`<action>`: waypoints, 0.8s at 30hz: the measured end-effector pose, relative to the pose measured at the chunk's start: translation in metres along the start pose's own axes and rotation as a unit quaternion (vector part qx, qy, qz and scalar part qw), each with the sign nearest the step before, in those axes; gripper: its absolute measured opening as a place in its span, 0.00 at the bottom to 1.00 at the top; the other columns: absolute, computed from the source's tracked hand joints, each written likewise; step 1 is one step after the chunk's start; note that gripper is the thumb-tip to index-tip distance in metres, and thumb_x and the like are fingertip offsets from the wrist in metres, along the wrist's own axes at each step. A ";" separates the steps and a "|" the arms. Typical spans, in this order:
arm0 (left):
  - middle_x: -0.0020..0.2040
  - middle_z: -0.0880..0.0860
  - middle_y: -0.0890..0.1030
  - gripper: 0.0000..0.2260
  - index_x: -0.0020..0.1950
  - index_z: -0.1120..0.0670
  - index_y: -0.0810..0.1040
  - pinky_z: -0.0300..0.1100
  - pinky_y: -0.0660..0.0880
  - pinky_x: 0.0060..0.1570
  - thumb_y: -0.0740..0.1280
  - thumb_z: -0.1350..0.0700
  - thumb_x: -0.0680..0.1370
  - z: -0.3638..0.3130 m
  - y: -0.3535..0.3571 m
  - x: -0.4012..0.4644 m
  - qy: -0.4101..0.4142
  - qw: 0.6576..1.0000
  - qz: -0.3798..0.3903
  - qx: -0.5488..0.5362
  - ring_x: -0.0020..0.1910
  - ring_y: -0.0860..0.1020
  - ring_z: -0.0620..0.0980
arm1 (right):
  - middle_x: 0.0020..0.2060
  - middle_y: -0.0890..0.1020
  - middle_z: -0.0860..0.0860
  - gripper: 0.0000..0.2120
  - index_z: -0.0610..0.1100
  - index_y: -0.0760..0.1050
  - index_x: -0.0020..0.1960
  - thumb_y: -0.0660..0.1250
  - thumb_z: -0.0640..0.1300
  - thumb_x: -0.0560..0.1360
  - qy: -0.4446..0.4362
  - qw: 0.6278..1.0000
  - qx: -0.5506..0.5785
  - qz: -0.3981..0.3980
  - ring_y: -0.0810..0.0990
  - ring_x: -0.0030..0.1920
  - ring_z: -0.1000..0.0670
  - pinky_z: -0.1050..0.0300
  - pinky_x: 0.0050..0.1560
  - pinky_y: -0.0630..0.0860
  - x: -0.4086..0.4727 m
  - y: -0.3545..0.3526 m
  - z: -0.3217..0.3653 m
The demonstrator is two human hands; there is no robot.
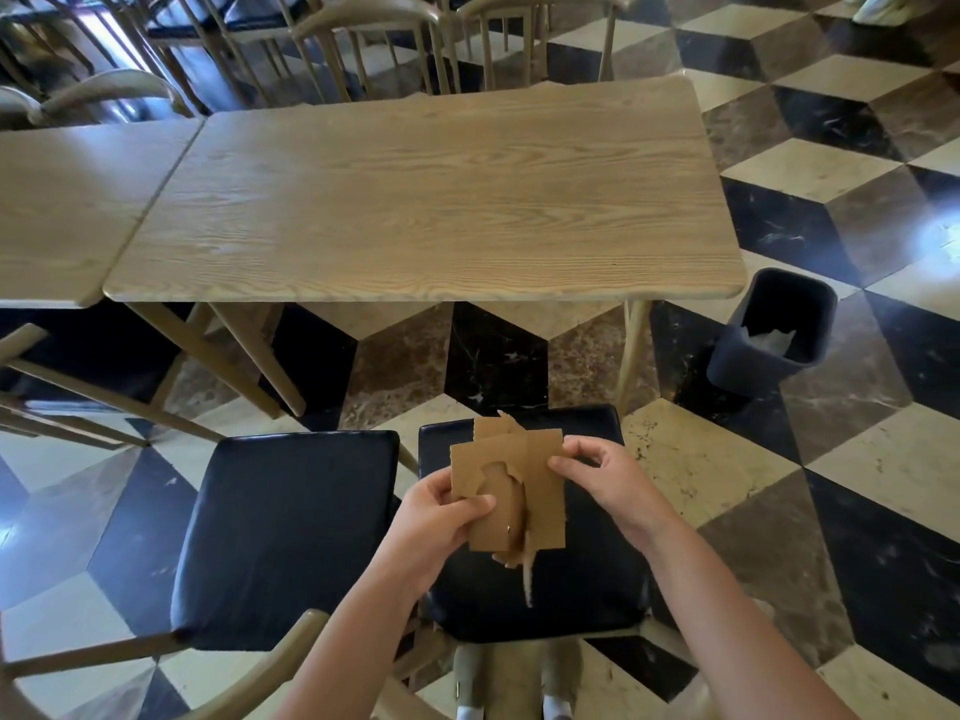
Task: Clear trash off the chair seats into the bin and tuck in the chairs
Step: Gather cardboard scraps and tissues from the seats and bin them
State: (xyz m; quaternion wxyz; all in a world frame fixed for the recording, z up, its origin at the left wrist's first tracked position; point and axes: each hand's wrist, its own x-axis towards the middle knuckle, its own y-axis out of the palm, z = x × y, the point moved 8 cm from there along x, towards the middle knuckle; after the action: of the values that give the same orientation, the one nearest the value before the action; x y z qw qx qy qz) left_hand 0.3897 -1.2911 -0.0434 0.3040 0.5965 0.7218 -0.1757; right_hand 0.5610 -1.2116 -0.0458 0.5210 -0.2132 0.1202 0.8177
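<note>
Several torn brown cardboard pieces (530,485) are stacked together above the right chair seat (571,589). My left hand (441,517) grips the stack's lower left edge, and my right hand (597,475) pinches its upper right edge. The left chair seat (291,532), black and padded, has nothing on it. Both chairs stand pulled out from the wooden table (415,200). A dark bin (774,335) with white paper inside sits on the floor by the table's right front leg.
A second wooden table (62,210) adjoins on the left. More wooden chairs (363,23) stand behind the tables. The floor is checkered marble tile. My feet show below the right chair.
</note>
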 end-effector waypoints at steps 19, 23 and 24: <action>0.49 0.56 0.85 0.12 0.53 0.54 0.81 0.49 0.79 0.49 0.67 0.49 0.75 -0.003 -0.033 -0.009 -0.002 1.000 0.018 0.022 0.49 0.83 0.54 | 0.34 0.77 0.48 0.11 0.44 0.72 0.34 0.69 0.44 0.73 -0.039 0.994 -0.051 -0.086 0.75 0.37 0.52 0.58 0.39 0.73 -0.006 0.026 0.004; 0.44 0.50 0.86 0.06 0.51 0.51 0.82 0.39 0.80 0.39 0.67 0.54 0.76 -0.008 -0.048 -0.005 0.037 0.996 -0.047 0.065 0.44 0.84 0.47 | 0.32 0.77 0.50 0.11 0.43 0.73 0.35 0.70 0.45 0.72 -0.064 0.990 -0.087 -0.095 0.74 0.35 0.53 0.60 0.36 0.72 -0.001 0.030 0.008; 0.43 0.49 0.86 0.05 0.50 0.51 0.82 0.37 0.80 0.37 0.68 0.57 0.75 -0.007 -0.052 -0.003 0.042 0.995 -0.063 0.063 0.44 0.84 0.47 | 0.32 0.77 0.49 0.10 0.42 0.73 0.35 0.70 0.45 0.72 -0.065 0.990 -0.082 -0.094 0.75 0.35 0.53 0.60 0.36 0.72 0.001 0.031 0.006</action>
State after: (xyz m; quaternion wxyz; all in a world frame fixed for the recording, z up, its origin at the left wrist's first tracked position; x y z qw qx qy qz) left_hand 0.3384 -1.3008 -0.0413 0.2235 0.5745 0.7576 -0.2145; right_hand 0.5315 -1.2215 -0.0415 0.5826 -0.2121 -0.0016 0.7846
